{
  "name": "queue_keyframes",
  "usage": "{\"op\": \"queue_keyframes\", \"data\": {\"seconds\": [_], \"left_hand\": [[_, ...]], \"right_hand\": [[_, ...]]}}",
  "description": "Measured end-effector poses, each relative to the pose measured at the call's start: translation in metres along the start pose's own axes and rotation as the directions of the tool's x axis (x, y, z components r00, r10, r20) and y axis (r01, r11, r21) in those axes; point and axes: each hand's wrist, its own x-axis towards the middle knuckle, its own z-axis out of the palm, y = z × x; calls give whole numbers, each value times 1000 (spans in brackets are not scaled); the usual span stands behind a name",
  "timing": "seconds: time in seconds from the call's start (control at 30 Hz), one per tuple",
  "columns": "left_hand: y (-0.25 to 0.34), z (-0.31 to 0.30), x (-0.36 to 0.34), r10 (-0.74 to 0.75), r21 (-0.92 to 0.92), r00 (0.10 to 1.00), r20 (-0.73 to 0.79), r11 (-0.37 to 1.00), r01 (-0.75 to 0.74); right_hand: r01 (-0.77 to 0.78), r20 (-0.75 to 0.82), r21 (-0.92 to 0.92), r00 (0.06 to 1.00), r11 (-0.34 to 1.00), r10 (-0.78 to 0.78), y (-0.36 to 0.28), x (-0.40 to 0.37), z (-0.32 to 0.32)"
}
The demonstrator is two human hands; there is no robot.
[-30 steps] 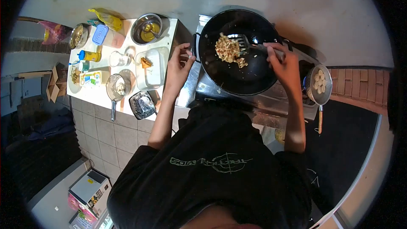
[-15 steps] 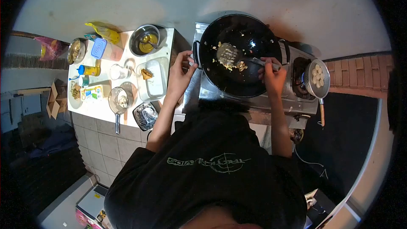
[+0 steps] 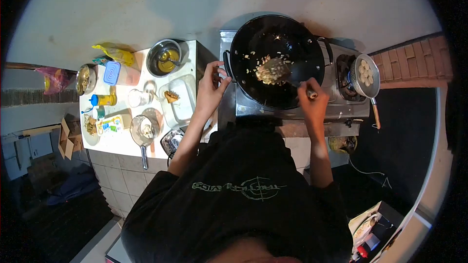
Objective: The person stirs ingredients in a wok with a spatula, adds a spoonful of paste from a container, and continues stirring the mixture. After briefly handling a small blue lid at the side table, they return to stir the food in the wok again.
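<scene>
Spatula [image 3: 274, 70] shifted right, head blurred amid chopped food [image 3: 265, 63], right hand [image 3: 313, 98] gripping below it, left hand [image 3: 212, 90] curled at wok handle [image 3: 227, 64], grip unclear

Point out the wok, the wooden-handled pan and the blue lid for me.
Wok [image 3: 265, 34]: head view, on its bare dark inside, above the food.
Pan [image 3: 367, 91]: head view, inside wall, near the handle.
Blue lid [image 3: 112, 73]: head view, middle of its top.
</scene>
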Motion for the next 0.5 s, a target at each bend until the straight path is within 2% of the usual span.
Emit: {"op": "queue_keyframes", "data": {"seconds": [0.13, 0.2, 0.27, 0.33, 0.37, 0.43, 0.47, 0.5], "left_hand": [[-3, 1, 1, -23, -37, 1000, 13, 999, 24], [-5, -1, 0, -12, -25, 1000, 21, 1000, 13], [-2, -3, 0, -14, -12, 999, 36, 1000, 15], [-3, -3, 0, -16, -25, 999, 33, 1000, 17], [-4, -2, -1, -20, -36, 999, 36, 999, 21], [-2, -1, -1, -26, -39, 999, 35, 999, 28], [-1, -1, -1, -32, -40, 999, 29, 999, 34], [-1, 0, -1, -30, -43, 999, 28, 999, 31]], "right_hand": [[-18, 33, 14, 999, 1000, 17, 8, 15, 2], [88, -9, -158, 996, 983, -91, -17, 28, -15], [103, 6, -201, 995, 974, -104, -38, 40, -38], [184, 117, -366, 982, 912, -151, -49, 57, -55], [182, 116, -369, 982, 911, -149, -48, 66, -58], [367, 276, -420, 923, 830, -268, -43, 86, -59], [365, 274, -423, 924, 829, -267, -43, 90, -55], [167, 298, -322, 952, 932, -67, -41, 92, -47]]}}
